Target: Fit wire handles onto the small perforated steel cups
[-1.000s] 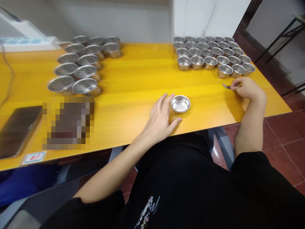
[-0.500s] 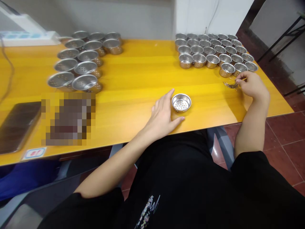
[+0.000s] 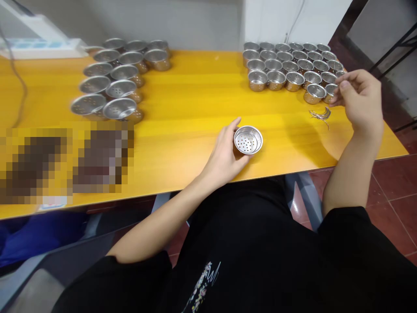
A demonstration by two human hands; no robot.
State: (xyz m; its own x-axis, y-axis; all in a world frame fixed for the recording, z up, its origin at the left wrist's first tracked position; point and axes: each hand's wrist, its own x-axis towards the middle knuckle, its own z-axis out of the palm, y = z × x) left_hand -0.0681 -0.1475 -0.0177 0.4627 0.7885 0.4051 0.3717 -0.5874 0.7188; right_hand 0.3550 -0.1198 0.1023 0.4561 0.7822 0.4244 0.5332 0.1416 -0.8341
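My left hand (image 3: 224, 156) grips a small perforated metal cup (image 3: 248, 140) from its left side, near the table's front edge. The cup's open mouth tips up towards me, showing the holes in its bottom. My right hand (image 3: 360, 98) is raised over the right part of the table, its fingers bent together in a pinch. Whatever is between those fingertips is too thin to make out. Below and left of it lies a small heap of curved metal wires (image 3: 321, 114). Behind that hand, it partly hides the nearest cups of the right group (image 3: 295, 81).
More perforated cups (image 3: 121, 108) stand in rows at the left. A white power strip (image 3: 42, 48) lies at the back left, with a cable beside it. Two blurred-out dark objects (image 3: 97, 161) rest at the front left. The yellow table (image 3: 195, 95) meets a wall behind.
My right hand has lifted up and right, away from the wire heap. My left hand has closed on the cup, which now tilts slightly towards me.
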